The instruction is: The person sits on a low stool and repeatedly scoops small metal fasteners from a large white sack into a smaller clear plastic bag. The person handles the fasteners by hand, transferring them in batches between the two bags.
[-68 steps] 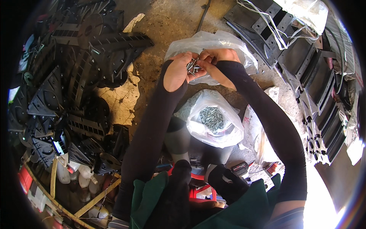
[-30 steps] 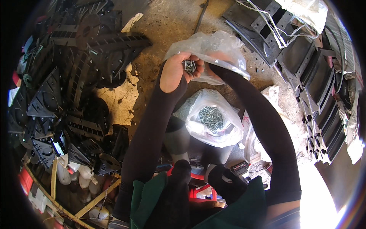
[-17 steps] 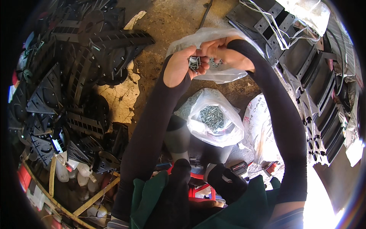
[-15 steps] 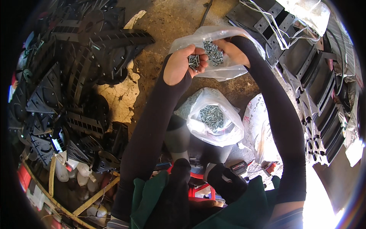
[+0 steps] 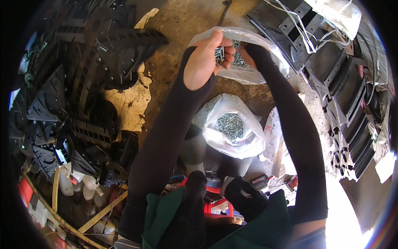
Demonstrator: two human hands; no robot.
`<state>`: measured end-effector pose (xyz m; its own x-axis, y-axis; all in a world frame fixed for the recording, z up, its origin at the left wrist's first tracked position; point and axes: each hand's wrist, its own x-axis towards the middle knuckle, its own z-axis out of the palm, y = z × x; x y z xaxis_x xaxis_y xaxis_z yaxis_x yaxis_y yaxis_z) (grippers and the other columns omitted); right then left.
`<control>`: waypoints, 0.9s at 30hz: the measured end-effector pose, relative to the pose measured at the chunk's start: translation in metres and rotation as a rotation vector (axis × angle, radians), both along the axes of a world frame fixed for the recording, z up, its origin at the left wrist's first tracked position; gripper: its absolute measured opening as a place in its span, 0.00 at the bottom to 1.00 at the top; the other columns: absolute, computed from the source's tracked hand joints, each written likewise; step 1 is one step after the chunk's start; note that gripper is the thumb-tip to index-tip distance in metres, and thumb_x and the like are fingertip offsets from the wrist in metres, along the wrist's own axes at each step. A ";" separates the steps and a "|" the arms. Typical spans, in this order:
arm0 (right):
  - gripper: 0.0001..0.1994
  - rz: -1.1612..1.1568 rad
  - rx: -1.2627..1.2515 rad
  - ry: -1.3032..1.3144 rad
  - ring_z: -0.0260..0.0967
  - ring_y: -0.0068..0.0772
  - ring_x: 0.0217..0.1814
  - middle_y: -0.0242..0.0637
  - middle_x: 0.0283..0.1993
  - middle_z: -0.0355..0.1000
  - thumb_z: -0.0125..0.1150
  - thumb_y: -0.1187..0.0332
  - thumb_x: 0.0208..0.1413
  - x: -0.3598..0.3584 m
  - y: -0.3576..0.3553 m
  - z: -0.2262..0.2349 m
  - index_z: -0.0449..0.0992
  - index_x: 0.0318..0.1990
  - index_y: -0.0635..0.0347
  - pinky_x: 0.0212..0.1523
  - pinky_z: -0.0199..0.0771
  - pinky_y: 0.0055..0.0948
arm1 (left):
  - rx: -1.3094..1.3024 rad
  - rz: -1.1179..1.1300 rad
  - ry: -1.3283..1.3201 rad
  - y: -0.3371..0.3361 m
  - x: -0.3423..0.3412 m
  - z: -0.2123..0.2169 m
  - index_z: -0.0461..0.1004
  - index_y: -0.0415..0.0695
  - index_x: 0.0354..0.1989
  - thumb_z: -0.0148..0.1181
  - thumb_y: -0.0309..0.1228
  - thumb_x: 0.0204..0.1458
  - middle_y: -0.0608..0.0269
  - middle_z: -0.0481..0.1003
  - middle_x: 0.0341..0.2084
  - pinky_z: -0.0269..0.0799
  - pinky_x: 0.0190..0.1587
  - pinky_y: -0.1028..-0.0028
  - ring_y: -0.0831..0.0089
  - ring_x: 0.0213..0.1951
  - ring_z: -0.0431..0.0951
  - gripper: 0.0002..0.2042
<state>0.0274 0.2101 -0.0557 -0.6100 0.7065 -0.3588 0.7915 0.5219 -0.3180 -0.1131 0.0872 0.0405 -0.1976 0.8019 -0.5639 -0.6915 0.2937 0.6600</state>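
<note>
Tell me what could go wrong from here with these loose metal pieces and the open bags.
The left hand cups a loose pile of screws, so some could slip out. The right hand is at the mouth of the far bag; its thin rim might catch the dark sleeve and spill metal pieces. The near bag sits open close to the legs, so a knock could tip it.

loose silvery bolts in left grip, small metal pieces in clear bag
</note>
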 end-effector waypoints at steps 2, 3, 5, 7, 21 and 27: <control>0.14 -0.158 -0.071 0.327 0.71 0.49 0.52 0.49 0.46 0.75 0.55 0.61 0.54 -0.001 -0.006 -0.030 0.78 0.44 0.58 0.51 0.69 0.43 | 0.005 -0.020 -0.030 -0.004 0.001 -0.003 0.71 0.33 0.40 0.48 0.37 0.64 0.56 0.74 0.31 0.67 0.35 0.72 0.69 0.32 0.72 0.16; 0.12 -0.144 -0.055 0.152 0.72 0.49 0.50 0.49 0.45 0.75 0.54 0.62 0.54 -0.001 -0.003 -0.042 0.78 0.41 0.58 0.49 0.70 0.43 | -0.042 -0.026 -0.042 -0.006 0.001 -0.006 0.72 0.32 0.40 0.48 0.37 0.64 0.56 0.74 0.32 0.67 0.35 0.72 0.69 0.32 0.72 0.16; 0.10 -0.041 0.051 -0.059 0.73 0.49 0.47 0.48 0.41 0.76 0.53 0.64 0.54 0.001 0.000 -0.059 0.77 0.37 0.58 0.45 0.71 0.43 | -0.031 -0.043 -0.059 -0.011 0.002 -0.013 0.72 0.32 0.40 0.47 0.36 0.64 0.55 0.74 0.32 0.67 0.35 0.71 0.69 0.32 0.72 0.16; 0.10 -0.033 0.032 0.044 0.74 0.47 0.44 0.47 0.38 0.76 0.52 0.64 0.55 0.008 0.002 -0.063 0.78 0.36 0.58 0.43 0.71 0.41 | -0.061 -0.042 -0.075 -0.015 0.002 -0.020 0.72 0.31 0.40 0.47 0.35 0.64 0.54 0.74 0.32 0.67 0.35 0.71 0.69 0.32 0.72 0.16; 0.11 -0.023 -0.032 0.211 0.72 0.33 0.32 0.40 0.32 0.74 0.56 0.62 0.56 0.033 -0.009 -0.042 0.78 0.36 0.60 0.30 0.69 0.31 | -0.060 -0.031 -0.130 -0.017 0.002 -0.031 0.71 0.32 0.40 0.45 0.31 0.63 0.52 0.75 0.31 0.68 0.36 0.69 0.67 0.32 0.73 0.13; 0.11 0.074 -0.020 0.188 0.71 0.28 0.27 0.37 0.29 0.73 0.58 0.62 0.57 0.034 0.004 -0.034 0.78 0.36 0.61 0.25 0.68 0.26 | -0.013 -0.059 -0.131 -0.018 0.000 -0.034 0.71 0.32 0.40 0.46 0.30 0.62 0.52 0.75 0.31 0.69 0.36 0.68 0.66 0.32 0.74 0.12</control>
<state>0.0616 0.2137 -0.0897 -0.7177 0.6509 -0.2474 0.6768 0.5684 -0.4678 -0.1127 0.0695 0.0068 -0.0742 0.8027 -0.5918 -0.7526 0.3443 0.5613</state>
